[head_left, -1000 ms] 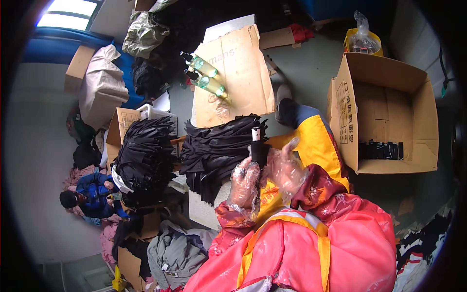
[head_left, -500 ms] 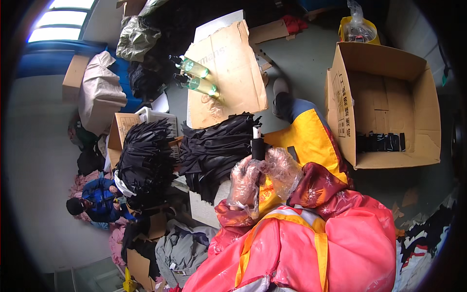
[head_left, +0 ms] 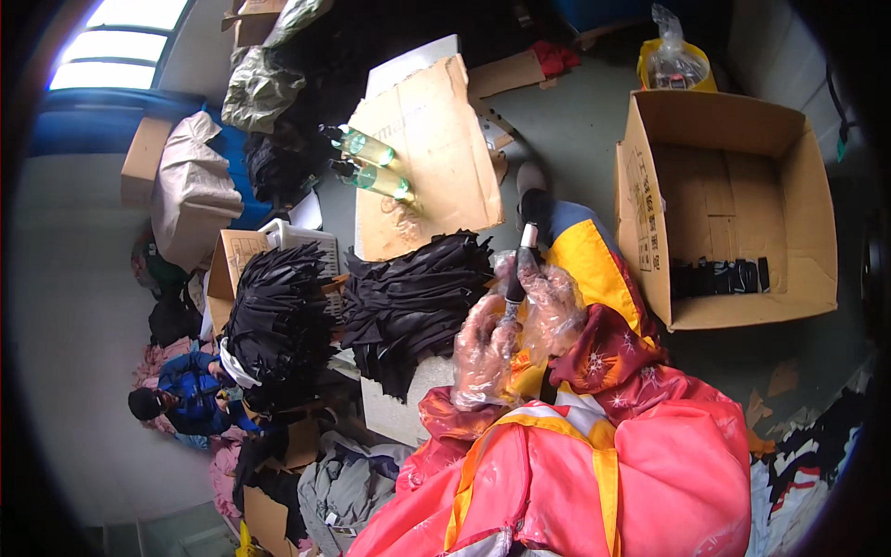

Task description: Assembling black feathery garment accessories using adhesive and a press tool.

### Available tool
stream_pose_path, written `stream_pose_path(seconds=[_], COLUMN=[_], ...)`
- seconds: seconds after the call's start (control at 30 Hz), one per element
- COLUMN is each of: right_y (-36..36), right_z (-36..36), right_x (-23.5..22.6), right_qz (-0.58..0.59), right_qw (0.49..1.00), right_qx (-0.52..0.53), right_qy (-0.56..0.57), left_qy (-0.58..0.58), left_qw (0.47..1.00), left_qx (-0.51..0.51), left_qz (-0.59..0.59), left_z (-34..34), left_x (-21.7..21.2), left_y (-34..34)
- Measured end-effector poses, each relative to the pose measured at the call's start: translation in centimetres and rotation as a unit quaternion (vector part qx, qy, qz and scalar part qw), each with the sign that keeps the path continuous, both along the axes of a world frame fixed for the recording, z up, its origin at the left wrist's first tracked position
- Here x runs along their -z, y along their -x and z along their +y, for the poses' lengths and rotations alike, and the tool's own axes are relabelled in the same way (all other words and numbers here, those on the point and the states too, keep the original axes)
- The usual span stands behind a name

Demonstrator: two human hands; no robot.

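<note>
Clear plastic gloves cover both my hands. Between them a slim black fabric-like sleeve (head_left: 513,292) stands tilted, with a white rod-like tip showing at its top. My left hand (head_left: 483,353) closes round its lower part. My right hand (head_left: 555,299) grips higher up, fingers wrapped near the white end. Just left of my hands lies a thick stack of black cloth strips (head_left: 408,292). A second bundle of black cloth strips (head_left: 278,325) is further left. Two pump bottles of pale green liquid (head_left: 376,178) lie on a flat cardboard sheet (head_left: 436,111) ahead.
An open cardboard box (head_left: 640,204) stands at the right, holding a row of black folded pieces (head_left: 719,277). Behind it is a yellow container with a plastic bag (head_left: 676,67). Grey clothes (head_left: 348,492) lie lower left. Further left sits a person in blue (head_left: 190,385).
The white-tipped black piece has moved right and up and now leans right. My right hand has turned upward round it, while my left hand has shifted slightly right.
</note>
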State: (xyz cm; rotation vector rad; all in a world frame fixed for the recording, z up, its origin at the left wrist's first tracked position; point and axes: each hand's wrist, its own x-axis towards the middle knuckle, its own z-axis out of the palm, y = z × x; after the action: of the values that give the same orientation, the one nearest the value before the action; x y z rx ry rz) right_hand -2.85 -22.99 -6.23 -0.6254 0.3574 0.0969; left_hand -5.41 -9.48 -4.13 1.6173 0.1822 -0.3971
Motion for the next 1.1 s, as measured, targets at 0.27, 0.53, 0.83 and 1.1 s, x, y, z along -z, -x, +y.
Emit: stream_pose_path(seconds=[0.27,0.53,0.83,1.1], right_y=[-1.4,-4.0,2.0,1.1], right_z=[1.9,-6.4,6.8,7.8], right_x=[0.9,-1.7,-0.9,-4.2], right_qz=[0.066,-0.079,-0.382,-0.145], right_qw=[0.985,0.974,0.770,0.770], right_qx=[0.115,0.188,-0.248,-0.369], right_qy=[-0.110,0.096,0.447,0.499], left_qy=[-0.082,-0.066,0.011,0.010], left_qw=[0.950,0.991,0.993,0.982], left_qx=[0.065,-0.103,-0.039,-0.140], left_qz=[-0.293,-0.055,-0.113,-0.128], left_z=[-1.4,6.1,8.1,10.4], left_x=[1.6,-0.4,-2.0,0.0], left_y=[0.2,5.9,1.6,0.8])
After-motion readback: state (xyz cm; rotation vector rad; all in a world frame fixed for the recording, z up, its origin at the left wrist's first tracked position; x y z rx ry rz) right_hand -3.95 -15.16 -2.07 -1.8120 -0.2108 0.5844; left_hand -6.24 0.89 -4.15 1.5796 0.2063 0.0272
